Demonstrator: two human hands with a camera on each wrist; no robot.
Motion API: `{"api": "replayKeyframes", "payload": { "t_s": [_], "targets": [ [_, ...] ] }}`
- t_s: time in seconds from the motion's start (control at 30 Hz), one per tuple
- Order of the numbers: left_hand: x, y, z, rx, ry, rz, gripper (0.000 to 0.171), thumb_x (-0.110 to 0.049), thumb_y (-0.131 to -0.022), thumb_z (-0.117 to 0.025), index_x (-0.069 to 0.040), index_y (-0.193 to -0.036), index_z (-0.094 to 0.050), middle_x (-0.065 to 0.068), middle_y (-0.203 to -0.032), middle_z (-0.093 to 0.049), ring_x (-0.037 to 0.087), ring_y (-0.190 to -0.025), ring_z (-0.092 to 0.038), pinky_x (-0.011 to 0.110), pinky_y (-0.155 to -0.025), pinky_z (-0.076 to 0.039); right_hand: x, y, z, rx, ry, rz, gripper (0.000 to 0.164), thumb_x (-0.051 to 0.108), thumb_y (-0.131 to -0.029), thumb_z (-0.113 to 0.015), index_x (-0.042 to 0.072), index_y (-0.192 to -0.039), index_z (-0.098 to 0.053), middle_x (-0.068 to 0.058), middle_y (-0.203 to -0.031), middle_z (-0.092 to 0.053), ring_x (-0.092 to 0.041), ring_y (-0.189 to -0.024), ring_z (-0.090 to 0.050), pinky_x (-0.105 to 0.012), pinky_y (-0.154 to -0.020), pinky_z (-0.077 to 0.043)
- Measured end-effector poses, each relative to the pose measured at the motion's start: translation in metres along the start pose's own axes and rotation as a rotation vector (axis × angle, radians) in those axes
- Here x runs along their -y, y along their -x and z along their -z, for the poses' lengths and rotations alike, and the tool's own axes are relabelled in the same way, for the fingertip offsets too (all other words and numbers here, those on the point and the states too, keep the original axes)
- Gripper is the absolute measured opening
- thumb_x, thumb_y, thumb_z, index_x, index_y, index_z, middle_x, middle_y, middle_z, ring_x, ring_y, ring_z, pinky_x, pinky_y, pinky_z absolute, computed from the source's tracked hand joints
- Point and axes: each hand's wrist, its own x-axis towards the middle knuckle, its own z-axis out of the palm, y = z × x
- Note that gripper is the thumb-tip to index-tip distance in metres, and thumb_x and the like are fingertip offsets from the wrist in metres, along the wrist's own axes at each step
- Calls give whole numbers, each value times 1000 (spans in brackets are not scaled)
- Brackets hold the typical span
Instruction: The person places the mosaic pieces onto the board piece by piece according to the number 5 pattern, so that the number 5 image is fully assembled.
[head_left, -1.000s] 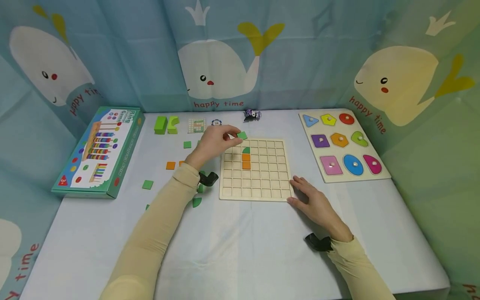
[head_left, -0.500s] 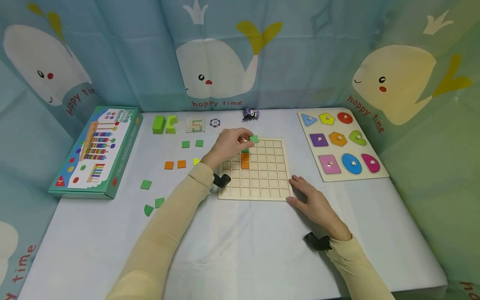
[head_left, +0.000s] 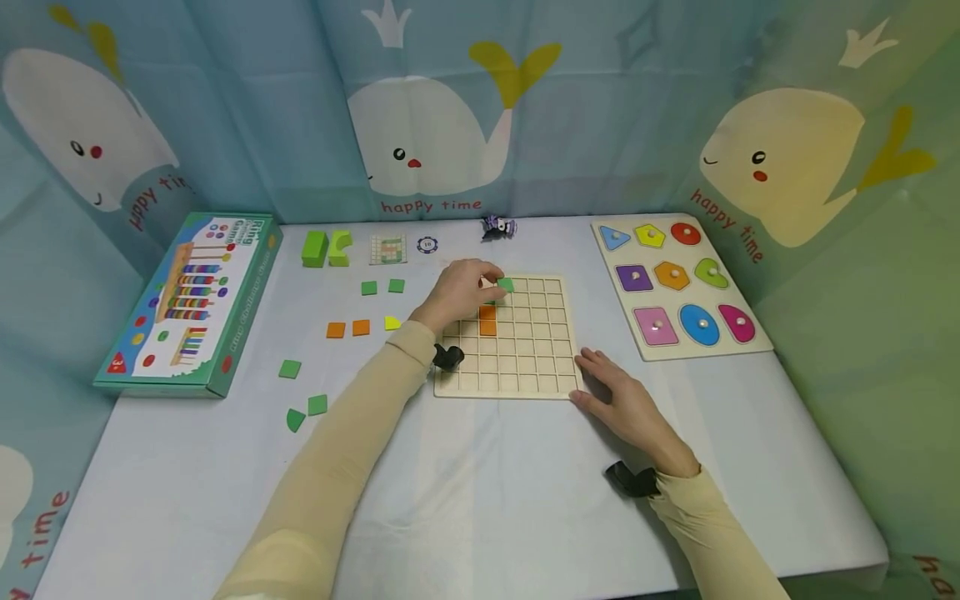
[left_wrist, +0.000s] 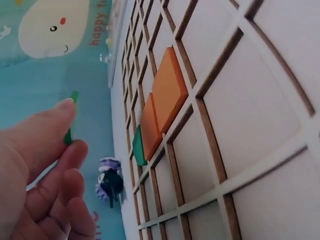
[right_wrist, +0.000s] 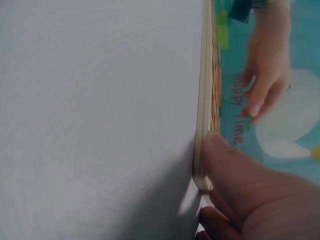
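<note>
My left hand (head_left: 461, 290) pinches a green square tile (head_left: 506, 285) between thumb and fingertips, over the back part of the wooden grid board (head_left: 525, 360). In the left wrist view that tile (left_wrist: 68, 136) is seen edge-on, partly covered by the thumb. Two orange square tiles (head_left: 487, 321) lie in one column of the grid. Behind them a green curved tile (left_wrist: 138, 146) shows in the left wrist view; the hand mostly hides it from the head. My right hand (head_left: 626, 408) rests at the board's front right corner, thumb on the front edge, fingers spread along the right side.
Left of the board lie loose green tiles (head_left: 289, 369), orange tiles (head_left: 335, 330) and a yellow piece (head_left: 392, 323). A pattern card (head_left: 387, 249), green blocks (head_left: 315, 249) and a boxed game (head_left: 191, 308) stand farther left. A knobbed shape puzzle (head_left: 678, 304) lies right.
My left hand has carried the green square tile rightward, then lowered it closer over the board's back rows. My right hand has stayed at the corner.
</note>
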Motion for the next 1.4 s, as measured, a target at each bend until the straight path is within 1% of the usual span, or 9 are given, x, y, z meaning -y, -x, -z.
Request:
{"api": "replayKeyframes", "payload": {
  "t_s": [0.17, 0.3, 0.37, 0.73, 0.87, 0.97, 1.1, 1.2, 1.4],
  "targets": [
    [4, -7, -6, 26, -101, -2, 31, -27, -91, -72, -11, -117, -71, 3, -110, -67, 20, -102, -55, 32, -89, -44, 0, 0, -1, -1, -2, 1, 64, 23, -91, -72, -3, -143, -45, -19, -151, -36, -37, -142, -24, -54, -110, -23],
    [5, -11, -8, 55, -195, 2, 31, -27, -90, -74, -12, -117, -72, 3, -109, -67, 20, -100, -55, 31, -88, -45, 0, -1, -1, 9, 1, -3, 66, 25, -91, -73, -2, -144, -45, -18, -151, -36, -36, -142, -24, -54, -110, -24],
    [4, -11, -9, 63, -224, 6, 31, -27, -90, -74, -12, -117, -73, 3, -109, -66, 20, -99, -55, 31, -87, -45, 1, -1, -1, 18, 2, -6, 66, 25, -91, -72, -2, -144, -44, -18, -152, -35, -36, -142, -23, -54, -110, -24],
    [6, -10, -10, 68, -237, 31, 34, -26, -89, -75, -13, -120, -71, 4, -109, -65, 18, -99, -57, 30, -86, -46, 3, -5, -1, 32, 9, -15, 65, 24, -91, -73, -1, -145, -45, -17, -152, -35, -35, -143, -22, -54, -111, -24],
    [7, -12, -9, 79, -204, 12, 36, -25, -90, -74, -13, -124, -69, 4, -109, -63, 18, -97, -57, 31, -84, -46, 3, -5, -1, 30, 8, -17, 65, 24, -91, -73, -1, -144, -45, -17, -152, -35, -35, -143, -22, -54, -110, -23],
    [7, -13, -6, 93, -116, -22, 36, -24, -93, -70, -13, -127, -67, 4, -110, -62, 19, -98, -56, 31, -84, -46, 4, -4, 0, 27, 10, -23, 66, 25, -91, -73, -1, -144, -44, -17, -152, -35, -36, -143, -22, -55, -110, -24],
    [4, -8, 1, 89, 8, -47, 37, -25, -96, -66, -11, -130, -63, 3, -114, -61, 18, -102, -55, 32, -88, -44, 4, -2, 2, 12, 12, -13, 65, 26, -91, -72, -2, -144, -45, -18, -152, -35, -36, -142, -23, -55, -110, -24],
    [2, -2, 8, 74, 33, -57, 39, -27, -96, -65, -10, -131, -62, 2, -115, -61, 18, -99, -54, 33, -87, -44, 3, -2, 2, 0, 9, -1, 64, 25, -91, -72, -2, -143, -46, -18, -151, -36, -36, -142, -24, -55, -110, -24],
    [4, 13, 22, 47, 23, -83, 38, -28, -97, -64, -10, -129, -63, 2, -115, -62, 19, -89, -51, 33, -78, -43, 2, 0, 2, 2, 7, -4, 65, 25, -91, -72, -3, -143, -46, -18, -151, -36, -36, -142, -24, -54, -110, -24]
  ]
}}
